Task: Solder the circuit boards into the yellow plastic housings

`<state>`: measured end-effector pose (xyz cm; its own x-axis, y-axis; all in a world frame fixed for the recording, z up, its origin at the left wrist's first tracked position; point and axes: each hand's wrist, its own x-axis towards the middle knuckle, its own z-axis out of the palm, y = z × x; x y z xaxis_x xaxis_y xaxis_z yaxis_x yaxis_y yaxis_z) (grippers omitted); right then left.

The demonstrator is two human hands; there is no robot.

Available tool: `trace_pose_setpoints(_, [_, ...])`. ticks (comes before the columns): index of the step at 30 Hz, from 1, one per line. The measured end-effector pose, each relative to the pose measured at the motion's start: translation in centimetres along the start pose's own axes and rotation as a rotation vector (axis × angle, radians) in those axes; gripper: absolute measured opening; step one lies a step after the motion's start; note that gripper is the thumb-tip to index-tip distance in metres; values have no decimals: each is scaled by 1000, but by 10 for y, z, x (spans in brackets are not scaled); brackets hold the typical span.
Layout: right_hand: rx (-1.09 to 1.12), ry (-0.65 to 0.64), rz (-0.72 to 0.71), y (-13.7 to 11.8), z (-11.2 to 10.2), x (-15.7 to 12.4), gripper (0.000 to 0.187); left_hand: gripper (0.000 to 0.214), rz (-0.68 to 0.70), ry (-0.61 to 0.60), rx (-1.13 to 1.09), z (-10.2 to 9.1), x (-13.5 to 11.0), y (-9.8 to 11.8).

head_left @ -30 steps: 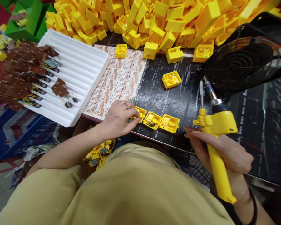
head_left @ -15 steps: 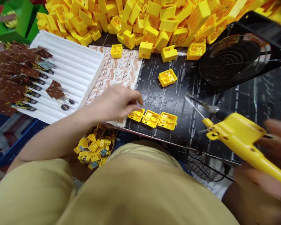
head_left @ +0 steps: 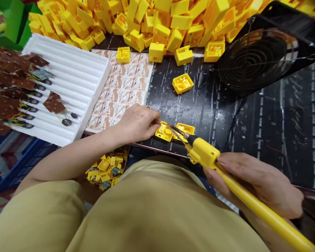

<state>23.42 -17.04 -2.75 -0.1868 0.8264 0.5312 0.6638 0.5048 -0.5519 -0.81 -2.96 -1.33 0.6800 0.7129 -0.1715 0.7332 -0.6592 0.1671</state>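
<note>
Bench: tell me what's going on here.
A person's right hand holds a yellow tool, its tip at open cases near the bench's front edge. The left hand is at their left end. Behind lies a yellow pile; brown boards lie on a white tray at left.

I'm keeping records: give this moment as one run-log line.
left hand: fingertips at case | right hand: holding soldering gun, tip at same case | tip contact: unclear

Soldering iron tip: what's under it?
The right yellow housing, open side up, and the right edge of the left yellow housing. The soldering iron, in the right hand, covers part of the right one's interior; what's there can't be seen.
</note>
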Motion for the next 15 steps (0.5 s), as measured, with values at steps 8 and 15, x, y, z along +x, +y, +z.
trace_pose_setpoints(8, [-147,-141,-139,-9,1,15,18,24,-7,-93,60,-10,7,8])
trace_pose_setpoints(15, [-53,-130,-229,-7,-1,14,21,19,-6,-128,72,-14,12,10])
